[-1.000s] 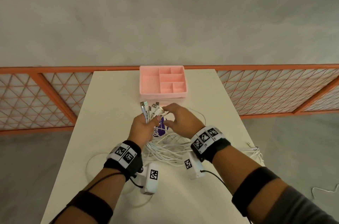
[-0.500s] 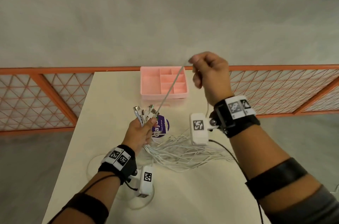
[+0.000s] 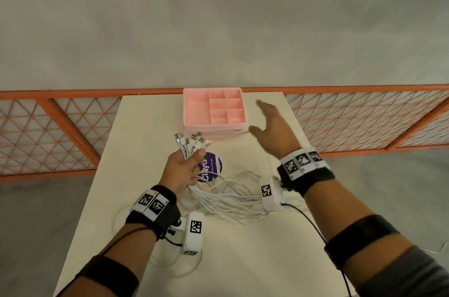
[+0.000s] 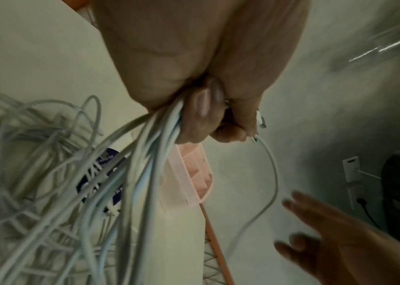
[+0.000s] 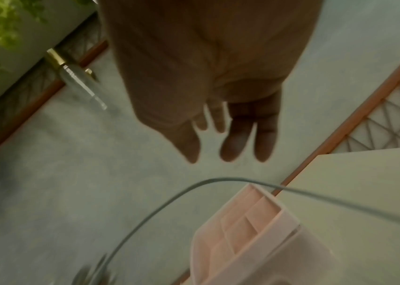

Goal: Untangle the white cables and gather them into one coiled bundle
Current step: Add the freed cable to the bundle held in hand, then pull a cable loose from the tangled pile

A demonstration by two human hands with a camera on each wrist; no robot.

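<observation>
My left hand [image 3: 184, 168] grips several white cables [image 3: 228, 197] just below their plugs [image 3: 190, 141], which fan out above the fist. The rest of the cables trail in a loose tangle on the table between my wrists. In the left wrist view the fingers [image 4: 201, 123] curl round the strands [image 4: 126, 173]. My right hand [image 3: 272, 126] hovers flat with fingers spread, right of the pink tray, holding nothing. One loose cable [image 5: 165, 200] arcs in the air below the right hand [image 5: 218, 119].
A pink divided tray [image 3: 213, 109] stands at the table's far edge. A purple round sticker [image 3: 210, 168] lies under the cables on the cream table [image 3: 145, 126]. An orange mesh railing [image 3: 60, 131] runs behind; the table's right edge is close to my right wrist.
My right hand pulled one cable up and away from the bundle, then let it go and dropped lower with fingers spread. The left hand has kept its grip on the cable ends.
</observation>
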